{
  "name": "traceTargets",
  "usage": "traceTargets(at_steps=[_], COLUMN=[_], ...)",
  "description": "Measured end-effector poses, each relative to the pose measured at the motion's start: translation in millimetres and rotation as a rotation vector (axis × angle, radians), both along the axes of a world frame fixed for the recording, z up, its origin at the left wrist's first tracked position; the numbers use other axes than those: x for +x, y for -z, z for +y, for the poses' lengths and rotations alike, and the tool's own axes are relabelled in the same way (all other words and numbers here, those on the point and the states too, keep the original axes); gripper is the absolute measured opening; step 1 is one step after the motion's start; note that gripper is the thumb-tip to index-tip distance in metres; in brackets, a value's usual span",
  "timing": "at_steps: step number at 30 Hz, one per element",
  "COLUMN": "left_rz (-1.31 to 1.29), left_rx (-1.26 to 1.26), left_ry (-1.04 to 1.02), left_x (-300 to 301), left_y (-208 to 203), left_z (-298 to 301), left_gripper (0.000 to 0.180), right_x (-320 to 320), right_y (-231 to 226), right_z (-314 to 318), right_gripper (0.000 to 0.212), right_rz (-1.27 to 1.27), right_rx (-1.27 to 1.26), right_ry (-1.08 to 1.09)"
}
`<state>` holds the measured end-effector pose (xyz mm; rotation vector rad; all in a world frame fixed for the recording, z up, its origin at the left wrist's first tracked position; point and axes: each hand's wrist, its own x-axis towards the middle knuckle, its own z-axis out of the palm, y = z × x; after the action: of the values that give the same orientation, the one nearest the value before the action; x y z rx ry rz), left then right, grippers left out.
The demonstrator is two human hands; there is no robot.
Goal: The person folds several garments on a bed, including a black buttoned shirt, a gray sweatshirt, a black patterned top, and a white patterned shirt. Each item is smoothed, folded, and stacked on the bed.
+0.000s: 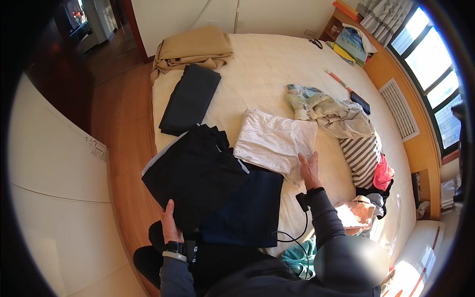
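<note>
My left hand point(170, 223) holds the near left edge of a folded black garment point(193, 168), its thumb on top and the other fingers hidden. My right hand point(310, 172) rests at the right edge of a folded white cloth point(274, 141) with small dots, fingers stretched out and apart. A dark navy folded garment point(247, 210) lies partly under the black one, close to my lap. Beyond them a dark grey folded garment point(190, 99) lies near the bed's left edge. A black cable point(297, 238) runs down beside my right forearm.
Folded tan fabric point(195, 49) sits at the bed's far left corner. Crumpled pale clothing point(336, 114), a striped garment point(362, 161) and a pink cloth point(383, 173) lie to the right. A long-handled brush point(357, 99) lies beyond. A white cabinet point(59, 198) stands left.
</note>
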<state>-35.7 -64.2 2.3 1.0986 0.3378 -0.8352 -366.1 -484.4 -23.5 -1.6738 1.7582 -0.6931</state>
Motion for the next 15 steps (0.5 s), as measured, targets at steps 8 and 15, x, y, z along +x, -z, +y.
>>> traceTargets(at_steps=[8, 15], left_rz=[-0.026, -0.131], left_rx=[-0.043, -0.06], left_ry=[-0.001, 0.036], left_x=[1.0, -5.7], left_y=[-8.1, -33.6], left_z=[-7.1, -10.3], left_gripper=[0.083, 0.084], right_x=[14.4, 82.5], right_y=[-26.8, -75.6], right_z=[-40.0, -62.0], right_gripper=[0.047, 0.049], right_rz=[-0.563, -0.751], right_rx=[0.38, 0.359], right_ry=[-0.418, -0.402])
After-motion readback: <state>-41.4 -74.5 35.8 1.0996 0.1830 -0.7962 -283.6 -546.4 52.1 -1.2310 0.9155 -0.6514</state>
